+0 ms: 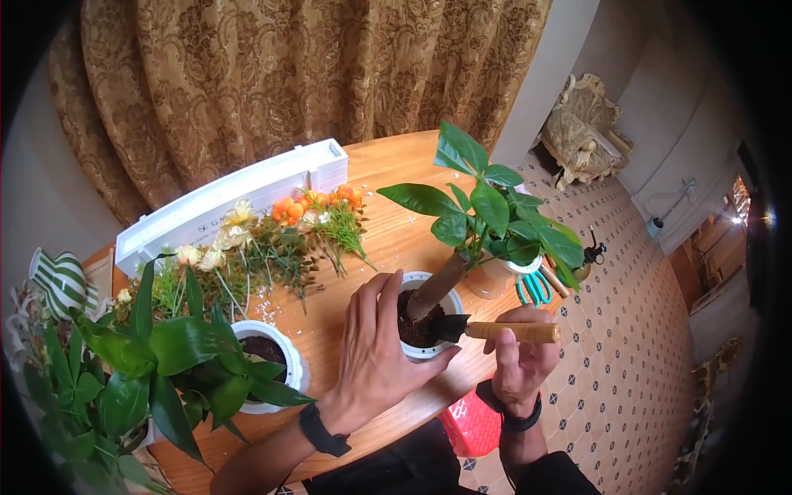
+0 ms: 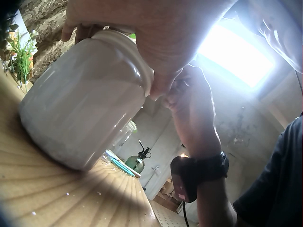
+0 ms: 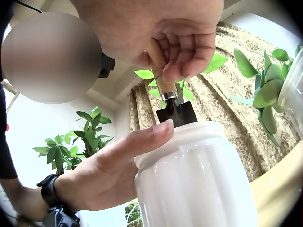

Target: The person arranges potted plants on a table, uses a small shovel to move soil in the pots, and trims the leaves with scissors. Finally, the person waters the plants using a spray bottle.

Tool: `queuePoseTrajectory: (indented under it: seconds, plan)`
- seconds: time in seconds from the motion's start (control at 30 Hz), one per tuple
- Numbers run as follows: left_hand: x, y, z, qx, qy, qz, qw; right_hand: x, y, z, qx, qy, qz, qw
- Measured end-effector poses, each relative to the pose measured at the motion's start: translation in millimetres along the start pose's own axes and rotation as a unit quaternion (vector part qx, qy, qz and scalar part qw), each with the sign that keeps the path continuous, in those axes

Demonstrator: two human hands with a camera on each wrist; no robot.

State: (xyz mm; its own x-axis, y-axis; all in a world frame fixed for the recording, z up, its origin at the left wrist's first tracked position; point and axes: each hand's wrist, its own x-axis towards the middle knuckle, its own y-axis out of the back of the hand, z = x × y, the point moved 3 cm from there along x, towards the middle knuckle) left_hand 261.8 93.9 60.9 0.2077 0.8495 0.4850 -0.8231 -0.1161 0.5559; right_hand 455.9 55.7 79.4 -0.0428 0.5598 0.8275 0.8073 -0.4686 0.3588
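Observation:
A white pot [image 1: 452, 290] stands on the wooden table, holding dark soil and a thick-stemmed leafy plant [image 1: 437, 289] that leans right. My left hand [image 1: 371, 346] holds the pot at its rim, fingers on the far left and thumb at the near side; the left wrist view shows the smooth pot wall [image 2: 85, 94]. With my right hand [image 1: 524, 363] I grip a small trowel [image 1: 536, 332] by its wooden handle. The trowel's black blade [image 3: 177, 113] dips inside the rim, its tip hidden in the right wrist view.
Left of my hands stands another white pot [image 1: 299, 371] with soil, beside broad green leaves [image 1: 186, 334]. Artificial flowers [image 1: 239, 216] lie before a long white planter [image 1: 148, 239]. Teal-handled scissors [image 1: 535, 289] and a clear jar [image 1: 488, 280] sit behind the plant. A red stool [image 1: 472, 425] is below the table edge.

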Motion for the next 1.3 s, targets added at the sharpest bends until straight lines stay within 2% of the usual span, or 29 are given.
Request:
queuePoseTrajectory:
  seconds: [0.07,0.23,0.27,0.33,0.53,0.67,0.73,0.83,1.3]
  plan:
    - [0,0,0,0.001,0.001,0.0,1.0,0,-1,-1,0.003,0.005,0.004,1.0]
    - [-1,-1,0,0.006,0.004,0.001,1.0,-5,4,-3,0.06,-0.06,0.059,0.995]
    - [-1,0,0,0.006,0.004,0.001,1.0,-5,4,-2,0.06,-0.06,0.059,0.995]
    - [-1,1,1,0.012,0.009,0.001,1.0,-4,2,-2,0.039,-0.021,0.009,0.999]
    - [-1,1,2,0.011,0.01,-0.002,1.0,-8,-3,-3,0.022,-0.039,-0.008,0.999]
    - [-1,1,1,0.01,0.01,0.0,1.0,-8,-2,-4,0.041,-0.036,0.008,0.998]
    - [-1,1,1,0.01,0.009,0.001,1.0,-8,0,-4,0.075,-0.061,0.02,0.995]
    - [-1,1,2,0.017,-0.005,0.011,1.0,-8,-2,-5,0.058,-0.036,0.011,0.998]
    - [-2,1,1,0.011,0.009,-0.001,1.0,-5,-2,-7,0.053,-0.036,0.003,0.998]
